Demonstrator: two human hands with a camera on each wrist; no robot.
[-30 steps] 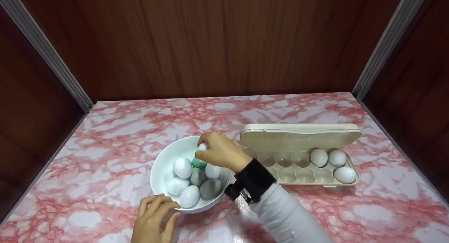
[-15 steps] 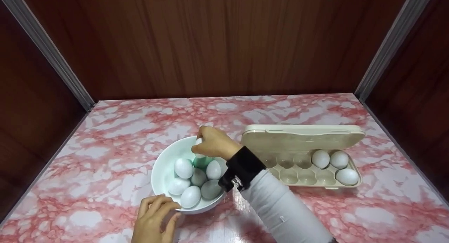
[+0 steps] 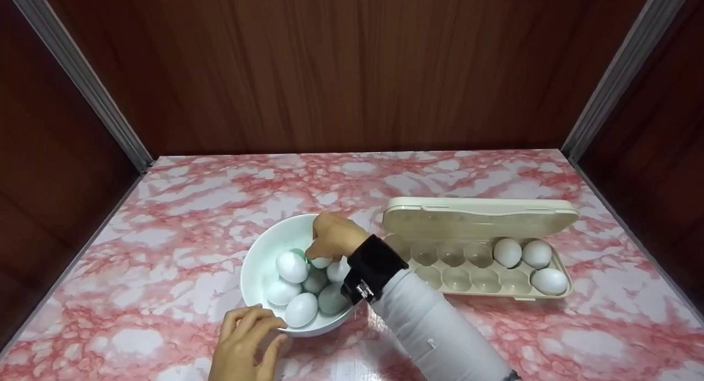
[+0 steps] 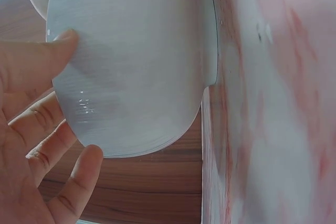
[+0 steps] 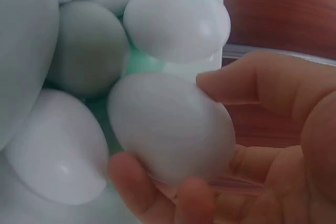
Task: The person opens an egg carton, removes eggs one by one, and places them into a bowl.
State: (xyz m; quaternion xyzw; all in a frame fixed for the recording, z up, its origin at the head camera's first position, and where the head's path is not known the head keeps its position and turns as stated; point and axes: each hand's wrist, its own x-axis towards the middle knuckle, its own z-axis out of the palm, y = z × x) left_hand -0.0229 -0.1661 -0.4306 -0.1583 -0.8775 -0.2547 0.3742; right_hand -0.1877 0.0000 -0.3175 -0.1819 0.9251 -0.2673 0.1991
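At the bowl's (image 3: 252,282) one o'clock, right hand (image 3: 336,235) pinching a white egg (image 5: 168,127), which I see low among other eggs (image 3: 301,309) | seven o'clock, left hand (image 3: 242,337), thumb and fingers about the bowl's edge; clasping or merely resting, I cannot tell | three o'clock, open egg carton (image 3: 487,283), three eggs (image 3: 507,253) toward its three-o'clock end.

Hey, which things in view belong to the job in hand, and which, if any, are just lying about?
Seemingly part of the job:
egg in the right hand
other eggs in the bowl
bowl, left hand at its rim
open egg carton, three eggs inside

Just surroundings:
marbled tabletop
wooden panels
metal posts
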